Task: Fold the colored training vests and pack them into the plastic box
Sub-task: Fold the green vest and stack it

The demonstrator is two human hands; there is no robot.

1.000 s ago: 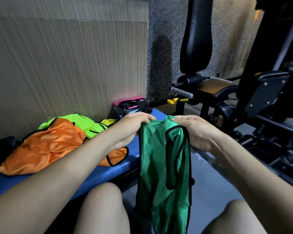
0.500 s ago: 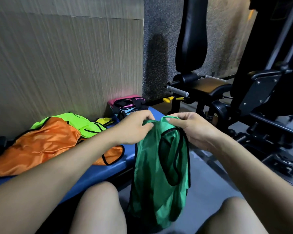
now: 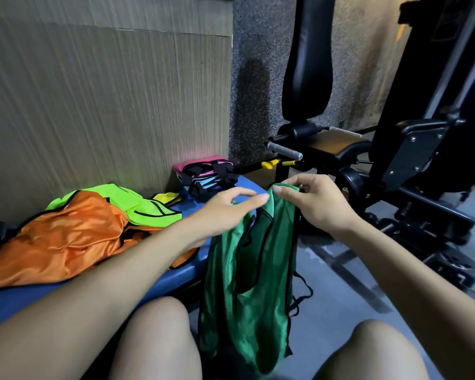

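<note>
A green vest with black trim (image 3: 255, 278) hangs between my knees, over the bench's edge. My right hand (image 3: 316, 207) pinches its top strap. Beside that hand, my left hand (image 3: 225, 212) rests on the vest's upper left part with fingers stretched out, and the blur hides whether it grips cloth. An orange vest (image 3: 63, 239) lies crumpled on the blue bench (image 3: 25, 300) to my left, with a neon green vest (image 3: 137, 204) behind it and a yellow one (image 3: 167, 198) peeking out. No plastic box is in view.
A stack of folded pink, black and blue vests (image 3: 206, 176) sits at the bench's far end by the wooden wall. A black gym machine (image 3: 395, 165) with padded seat stands to the right. Grey floor lies below my knees.
My left hand's fingers have loosened and stretched out over the vest top. The vest has dropped lower and opened out, with its cords dangling on the right. The view has shifted slightly.
</note>
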